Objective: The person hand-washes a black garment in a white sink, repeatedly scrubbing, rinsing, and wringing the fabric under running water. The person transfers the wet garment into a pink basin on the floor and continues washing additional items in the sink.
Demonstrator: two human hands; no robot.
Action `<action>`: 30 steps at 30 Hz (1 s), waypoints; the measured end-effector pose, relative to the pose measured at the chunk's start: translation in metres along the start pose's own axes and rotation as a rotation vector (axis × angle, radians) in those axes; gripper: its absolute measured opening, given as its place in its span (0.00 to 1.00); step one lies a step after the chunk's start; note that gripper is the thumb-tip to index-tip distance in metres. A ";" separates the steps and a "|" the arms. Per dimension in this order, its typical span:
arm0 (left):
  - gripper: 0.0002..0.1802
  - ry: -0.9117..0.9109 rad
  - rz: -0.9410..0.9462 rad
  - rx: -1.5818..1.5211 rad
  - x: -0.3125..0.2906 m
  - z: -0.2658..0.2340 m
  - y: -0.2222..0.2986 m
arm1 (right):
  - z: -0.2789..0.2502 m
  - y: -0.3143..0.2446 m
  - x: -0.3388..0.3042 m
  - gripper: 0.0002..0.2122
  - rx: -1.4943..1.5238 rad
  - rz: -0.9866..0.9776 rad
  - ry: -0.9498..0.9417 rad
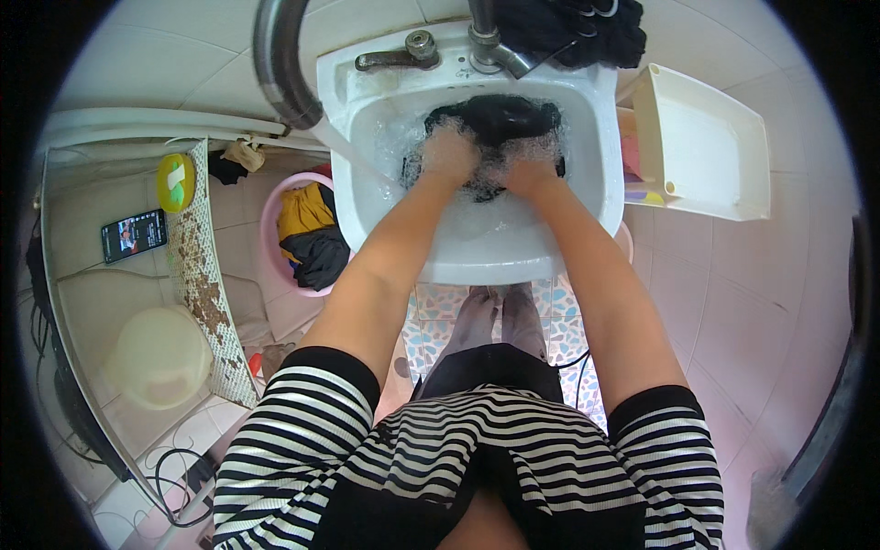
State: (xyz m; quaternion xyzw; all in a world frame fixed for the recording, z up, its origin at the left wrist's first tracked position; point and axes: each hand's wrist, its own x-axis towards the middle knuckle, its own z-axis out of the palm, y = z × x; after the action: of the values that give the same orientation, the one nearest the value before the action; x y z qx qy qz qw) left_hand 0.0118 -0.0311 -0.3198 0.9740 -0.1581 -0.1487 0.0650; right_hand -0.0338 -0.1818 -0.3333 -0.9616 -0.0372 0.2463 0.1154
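The left hand (449,158) and right hand (530,167) are contacting the black cloth (504,117); foamy water (486,220) is obscuring both grips, so opening and hold cannot be determined. The cloth is lying inside the white sink (495,269). Beyond, a metal lever (399,59) is pointing left.

Black cloth (502,119); white sink (490,260) (sleeves (293,422) black-white striped).

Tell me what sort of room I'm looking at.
Probably a bathroom or washroom: a white sink with running water and black cloth in it, tiled walls, and a pink basin of clothes beside the sink.
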 end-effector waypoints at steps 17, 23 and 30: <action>0.29 -0.764 0.084 -2.351 -0.058 -0.105 0.025 | -0.048 -0.011 -0.078 0.25 2.537 -0.019 0.014; 0.31 -0.538 -0.142 -2.326 -0.053 -0.092 -0.002 | -0.049 0.019 -0.067 0.12 2.544 0.253 0.159; 0.35 -0.291 -0.205 -1.567 -0.044 -0.049 -0.010 | -0.077 0.015 -0.090 0.14 1.973 0.374 0.352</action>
State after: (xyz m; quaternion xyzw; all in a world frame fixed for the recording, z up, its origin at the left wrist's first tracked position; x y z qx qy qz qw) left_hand -0.0101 -0.0030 -0.2636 0.6257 0.0755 -0.3470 0.6946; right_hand -0.0751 -0.2235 -0.2292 -0.4508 0.3506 0.0363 0.8201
